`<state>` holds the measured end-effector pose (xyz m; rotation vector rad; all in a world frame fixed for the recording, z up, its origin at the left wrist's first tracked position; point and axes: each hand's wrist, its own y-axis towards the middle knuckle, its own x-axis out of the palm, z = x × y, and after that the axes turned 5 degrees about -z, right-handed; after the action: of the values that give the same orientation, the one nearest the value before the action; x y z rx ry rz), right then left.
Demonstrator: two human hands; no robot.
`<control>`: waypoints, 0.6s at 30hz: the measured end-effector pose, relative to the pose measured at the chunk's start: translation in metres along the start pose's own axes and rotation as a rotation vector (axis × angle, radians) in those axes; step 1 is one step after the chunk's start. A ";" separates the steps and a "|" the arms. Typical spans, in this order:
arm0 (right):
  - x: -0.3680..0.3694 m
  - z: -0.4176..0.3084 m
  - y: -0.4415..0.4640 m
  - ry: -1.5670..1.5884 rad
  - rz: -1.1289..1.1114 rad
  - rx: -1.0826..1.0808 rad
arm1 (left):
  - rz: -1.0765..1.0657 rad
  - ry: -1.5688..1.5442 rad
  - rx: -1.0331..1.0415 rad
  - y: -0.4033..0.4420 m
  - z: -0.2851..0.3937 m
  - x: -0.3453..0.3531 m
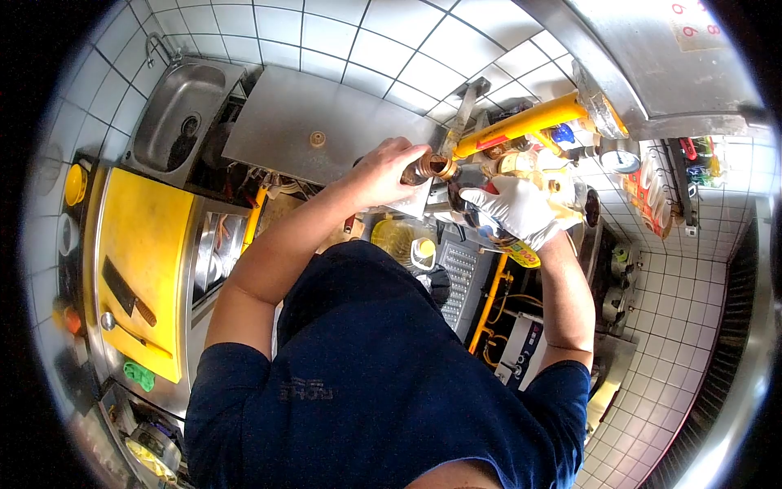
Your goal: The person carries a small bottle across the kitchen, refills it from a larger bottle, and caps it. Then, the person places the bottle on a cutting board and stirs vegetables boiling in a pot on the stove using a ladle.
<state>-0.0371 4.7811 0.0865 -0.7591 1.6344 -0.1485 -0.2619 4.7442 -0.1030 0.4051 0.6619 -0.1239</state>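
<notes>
A dark bottle [468,181] is in the right hand [521,208], up in front of the person and beyond the near edge of the steel worktop [273,122]. Its long axis slants across the view, the neck toward the upper left and the body running down to the lower right under the palm; the mouth faces the left hand [383,173]. The right hand, in a thin, wrinkled white glove, is wrapped around the body, and a bright yellow printed label [523,254] shows below the fingers. The bare left hand grips a small brown container [419,169], rounded and glossy, with its opening turned toward the bottle's mouth; whether the two rims touch cannot be told. Just behind runs a smooth, round yellow pipe [521,126]. The worktop is flat, dull metal, with a small tan ring-shaped piece [318,139] lying on it, against glazed square white tiles [358,34]. Off to the left, a dark-bladed cleaver [122,289] with a wooden handle lies on a scuffed, rectangular yellow cutting board [151,232].
</notes>
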 end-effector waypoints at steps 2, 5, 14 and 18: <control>0.002 0.004 0.001 0.093 0.001 -0.040 | 0.020 -0.014 0.016 0.000 0.000 0.000; 0.013 0.020 0.011 0.121 0.047 -0.115 | 0.035 -0.052 0.038 0.001 -0.002 0.000; 0.046 0.054 0.035 0.365 0.073 -0.216 | 0.112 -0.220 -0.006 0.001 -0.017 0.007; 0.060 0.064 0.037 0.670 0.091 -0.140 | 0.127 -0.262 -0.120 0.000 -0.035 0.014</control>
<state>0.0066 4.7977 0.0034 -0.7848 2.3307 -0.2420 -0.2709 4.7589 -0.1371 0.3081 0.3816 -0.0153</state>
